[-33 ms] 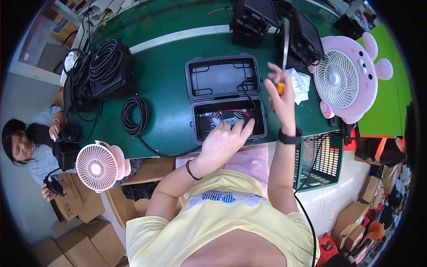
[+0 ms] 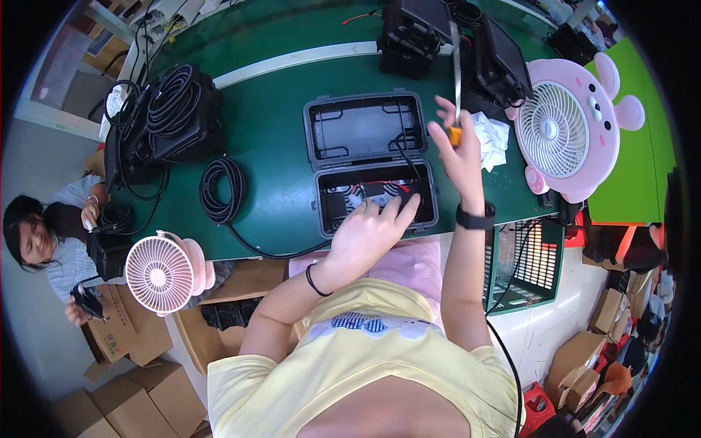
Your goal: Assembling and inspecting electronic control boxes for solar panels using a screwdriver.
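In the head view, a dark-grey rectangular hinged plastic box (image 2: 365, 162) is lying open near the middle of the tabletop's near edge, its lid resting back on the far side. Its shell is looking stiff and fairly light, probably a little slick, so the thick rim at the left and right ends is offering the surest hold; the thin red wires (image 2: 380, 182) inside are seeming the fragile part. The person's left hand (image 2: 370, 233) is resting over the near rim, its fingers partly spread and reaching inside; whether they are gripping anything cannot be told. The right hand (image 2: 464, 157) is hovering to the right, thumb and forefinger standing apart, with a long metal-shafted tool with an orange handle (image 2: 455, 136) lying against it; how firmly it is gripped cannot be told. The smooth dark-green tabletop (image 2: 270, 146) is carrying a coil of thick black cable (image 2: 236, 186) at left, likely springy, and a pink bear-faced fan (image 2: 566, 131) at right. Beyond, a co-worker (image 2: 62, 226) is sitting at far left, and a green plastic crate (image 2: 526, 299) is standing below the right edge.
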Tool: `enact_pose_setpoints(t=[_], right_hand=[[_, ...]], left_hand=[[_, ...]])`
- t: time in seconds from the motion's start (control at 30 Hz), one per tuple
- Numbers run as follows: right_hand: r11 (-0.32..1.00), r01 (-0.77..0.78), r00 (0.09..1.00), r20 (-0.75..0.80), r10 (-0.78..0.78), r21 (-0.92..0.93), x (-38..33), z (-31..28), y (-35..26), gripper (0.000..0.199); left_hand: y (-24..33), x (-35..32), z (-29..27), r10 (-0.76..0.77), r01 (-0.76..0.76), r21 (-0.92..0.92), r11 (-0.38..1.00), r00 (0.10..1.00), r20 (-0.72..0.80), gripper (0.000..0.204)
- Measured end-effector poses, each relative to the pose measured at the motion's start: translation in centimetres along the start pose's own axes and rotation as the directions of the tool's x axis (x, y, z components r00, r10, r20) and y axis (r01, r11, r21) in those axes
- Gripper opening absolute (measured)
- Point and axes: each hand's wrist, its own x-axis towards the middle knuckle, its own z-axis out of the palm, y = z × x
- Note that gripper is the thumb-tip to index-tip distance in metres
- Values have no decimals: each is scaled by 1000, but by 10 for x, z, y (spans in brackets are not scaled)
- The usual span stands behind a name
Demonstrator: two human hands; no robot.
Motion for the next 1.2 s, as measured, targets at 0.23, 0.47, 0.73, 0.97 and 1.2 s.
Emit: enact_pose_setpoints(t=[0.23, 0.47, 0.73, 0.97, 1.2], right_hand=[[830, -408, 906, 282, 316, 380, 23, 20, -6, 18], [731, -225, 974, 130, 185, 644, 15, 3, -40, 35], [824, -84, 986, -72, 149, 560, 1, 9, -59, 39], [767, -108, 986, -30, 164, 633, -6, 12, -47, 39], [719, -91, 990, -19, 143, 689, -6, 14, -44, 41]], left_hand=[[3, -9, -7, 14, -12, -57, 998, 1000, 28, 60], [-16, 6, -16, -33, 71, -191, 979, 980, 196, 47], [-46, 25, -13, -21, 88, -317, 944, 978, 208, 49], [-59, -9, -41, -98, 19, -426, 904, 982, -163, 40], [-70, -45, -28, -133, 36, -380, 924, 964, -231, 32]])
